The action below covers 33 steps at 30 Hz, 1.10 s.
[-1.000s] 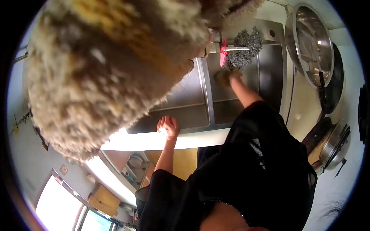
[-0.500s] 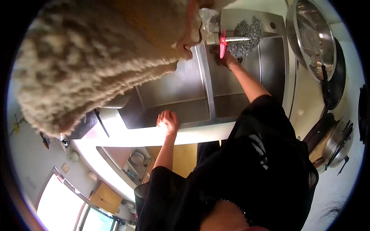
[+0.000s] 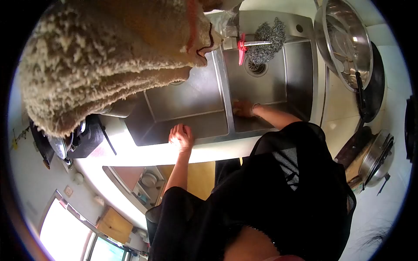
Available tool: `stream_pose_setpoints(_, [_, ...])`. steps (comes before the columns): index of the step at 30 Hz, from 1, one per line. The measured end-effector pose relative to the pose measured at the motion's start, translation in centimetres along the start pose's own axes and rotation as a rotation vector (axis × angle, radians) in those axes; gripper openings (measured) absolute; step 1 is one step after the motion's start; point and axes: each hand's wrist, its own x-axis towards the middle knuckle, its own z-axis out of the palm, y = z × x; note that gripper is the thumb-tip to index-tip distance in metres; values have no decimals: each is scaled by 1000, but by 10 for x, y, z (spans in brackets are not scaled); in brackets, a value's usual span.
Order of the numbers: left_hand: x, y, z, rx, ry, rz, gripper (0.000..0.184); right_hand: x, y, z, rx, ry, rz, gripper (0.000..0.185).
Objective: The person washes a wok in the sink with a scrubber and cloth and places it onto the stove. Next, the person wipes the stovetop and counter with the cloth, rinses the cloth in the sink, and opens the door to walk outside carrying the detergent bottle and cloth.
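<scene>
Right hand [image 3: 244,108] farther from drain [image 3: 256,68]

Two hands [image 3: 180,138] and two sink basins [image 3: 187,101] show.

I see smooth, softly shining metal in the sink [image 3: 263,93], rough wiry mesh in the scrubber [image 3: 261,55] and glossy metal in the bowl [image 3: 359,52]. My right sleeve [image 3: 278,158] is thin, sheer cloth, and the towel [image 3: 96,78] looks matt, rough and shaggy.
</scene>
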Motion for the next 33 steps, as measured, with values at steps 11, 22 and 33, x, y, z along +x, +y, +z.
stream_pose_setpoints(11, [0,-2,0,42,-12,-43,11,-118,25,-66,-572,-85,666,30])
stream_pose_setpoints(22, [-1,-3,2,65,-29,-100,12,-140,120,-63,-989,289,557,25])
stream_pose_setpoints(33, [0,-4,-6,7,-129,-76,19,-140,-117,-126,378,220,111,41])
